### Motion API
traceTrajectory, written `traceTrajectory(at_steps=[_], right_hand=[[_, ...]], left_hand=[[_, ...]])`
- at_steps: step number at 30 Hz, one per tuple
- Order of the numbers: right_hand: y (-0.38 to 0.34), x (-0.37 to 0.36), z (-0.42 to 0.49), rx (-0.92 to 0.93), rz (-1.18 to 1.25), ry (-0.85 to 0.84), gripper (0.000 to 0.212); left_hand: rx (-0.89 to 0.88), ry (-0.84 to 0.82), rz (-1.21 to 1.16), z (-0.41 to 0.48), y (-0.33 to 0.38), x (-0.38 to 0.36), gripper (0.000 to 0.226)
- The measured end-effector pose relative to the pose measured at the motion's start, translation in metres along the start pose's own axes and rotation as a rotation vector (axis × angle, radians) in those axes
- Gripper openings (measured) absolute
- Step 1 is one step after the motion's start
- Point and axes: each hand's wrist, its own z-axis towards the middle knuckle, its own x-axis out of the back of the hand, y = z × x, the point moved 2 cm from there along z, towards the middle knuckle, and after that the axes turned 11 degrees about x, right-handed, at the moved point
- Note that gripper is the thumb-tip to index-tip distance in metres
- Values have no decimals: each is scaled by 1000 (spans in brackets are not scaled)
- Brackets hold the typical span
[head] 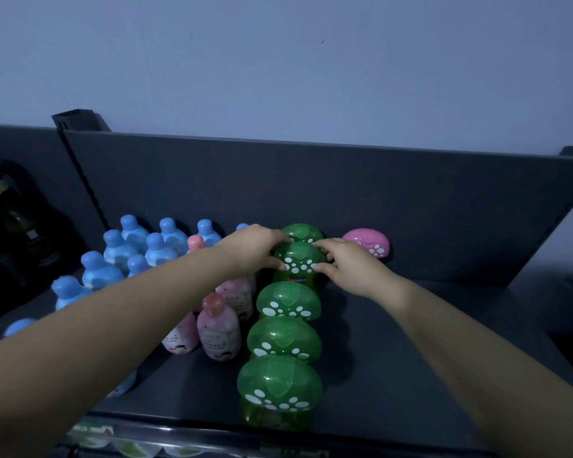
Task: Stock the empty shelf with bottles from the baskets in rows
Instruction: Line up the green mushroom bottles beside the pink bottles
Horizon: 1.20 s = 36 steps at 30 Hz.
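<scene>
Fingers (321, 266) of left hand (255, 249) and right hand (348, 269) curl round cap of fourth green bottle (299, 257), past three nearer ones on the shelf (394, 342). Fifth green bottle (303, 232) just behind; pink-capped bottle (368, 241) rightward, near back panel.

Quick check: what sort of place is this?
Probably a shop or stockroom: dark shelf with slotted upright; blue-capped bottles, pink bottles and green mushroom-capped bottles in rows. Left hand and right hand grip one green mushroom-capped bottle.

Print on the pink bottles (218, 338) and a green bottle (298, 261) is unreadably blurred
</scene>
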Motion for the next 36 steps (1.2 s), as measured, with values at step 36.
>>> traceTrajectory(at_steps=[36], right_hand=[[-15,9,-40,40,219,-178,37]], left_hand=[[-146,-240,-18,-24,4,18,39]])
